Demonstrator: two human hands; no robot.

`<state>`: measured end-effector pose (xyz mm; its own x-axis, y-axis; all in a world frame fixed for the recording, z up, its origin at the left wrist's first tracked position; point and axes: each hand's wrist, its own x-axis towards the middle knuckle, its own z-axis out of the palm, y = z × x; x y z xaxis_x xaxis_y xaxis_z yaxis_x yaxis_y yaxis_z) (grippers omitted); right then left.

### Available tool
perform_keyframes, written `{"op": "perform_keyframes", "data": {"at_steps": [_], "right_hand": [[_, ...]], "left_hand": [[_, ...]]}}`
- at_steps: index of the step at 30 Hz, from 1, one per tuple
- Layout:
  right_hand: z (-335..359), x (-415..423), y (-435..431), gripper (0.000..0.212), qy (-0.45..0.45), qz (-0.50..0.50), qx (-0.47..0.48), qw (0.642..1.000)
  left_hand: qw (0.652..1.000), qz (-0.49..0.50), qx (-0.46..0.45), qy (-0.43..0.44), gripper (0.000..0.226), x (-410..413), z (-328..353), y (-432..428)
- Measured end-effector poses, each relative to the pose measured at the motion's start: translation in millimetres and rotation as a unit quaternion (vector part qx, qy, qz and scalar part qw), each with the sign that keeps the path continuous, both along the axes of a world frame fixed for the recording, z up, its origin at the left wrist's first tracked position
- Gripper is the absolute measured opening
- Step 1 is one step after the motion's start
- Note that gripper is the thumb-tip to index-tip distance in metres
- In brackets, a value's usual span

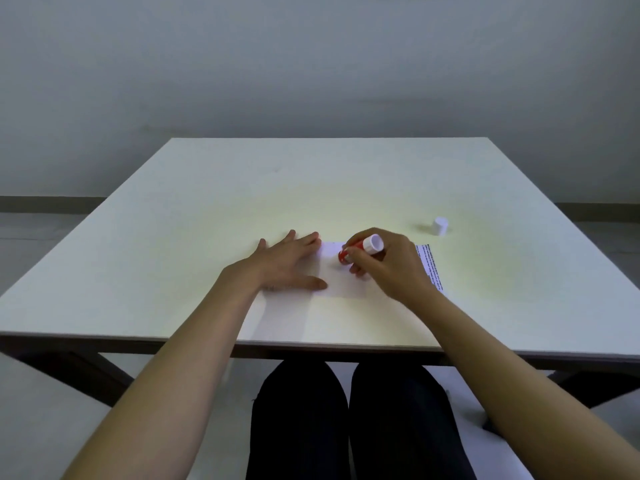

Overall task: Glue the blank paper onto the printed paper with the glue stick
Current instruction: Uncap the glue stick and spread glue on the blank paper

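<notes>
A blank white paper point(341, 284) lies flat on the table point(207, 209) in front of me. My left hand point(289, 263) rests flat on its left edge, fingers spread, pinning it down. My right hand point(384, 268) grips a red glue stick point(360, 249) with a white end, tilted so its lower tip touches the blank paper. To the right, partly under my right hand, lies the printed paper point(431, 266), showing a strip of black text.
The glue stick's white cap point(440, 226) stands upright on the table, beyond and to the right of my right hand. The table's near edge runs just above my knees. A plain wall is behind the table.
</notes>
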<state>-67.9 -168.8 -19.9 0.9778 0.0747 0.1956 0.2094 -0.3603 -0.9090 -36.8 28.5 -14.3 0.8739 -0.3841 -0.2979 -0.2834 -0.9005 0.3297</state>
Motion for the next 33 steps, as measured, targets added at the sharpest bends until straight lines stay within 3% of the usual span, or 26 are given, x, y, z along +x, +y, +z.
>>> {"op": "perform_keyframes", "data": {"at_steps": [4,10,16,21,28,33], "right_hand": [[5,3,-9,0.006,0.005,-0.053,-0.008,0.999],[-5,-27,-10,0.008,0.011,0.05,0.005,0.999],[3,-14,-24,0.009,-0.003,-0.042,0.0,0.999],[0,-28,-25,0.008,0.018,0.059,-0.004,0.998],[9,-2,-37,0.01,-0.01,-0.056,0.006,0.998],[8,3,2,0.009,0.022,0.07,0.019,0.997]], "left_hand": [[1.0,0.002,0.008,0.009,0.087,-3,3,-1],[1.0,0.003,0.014,0.008,0.096,-4,3,-2],[1.0,0.001,0.023,0.011,0.097,-5,3,-2],[1.0,0.008,0.015,0.015,0.099,-4,1,-2],[1.0,0.001,0.011,0.005,0.097,-2,-3,0],[1.0,0.012,0.002,-0.002,0.102,2,-11,3]]}}
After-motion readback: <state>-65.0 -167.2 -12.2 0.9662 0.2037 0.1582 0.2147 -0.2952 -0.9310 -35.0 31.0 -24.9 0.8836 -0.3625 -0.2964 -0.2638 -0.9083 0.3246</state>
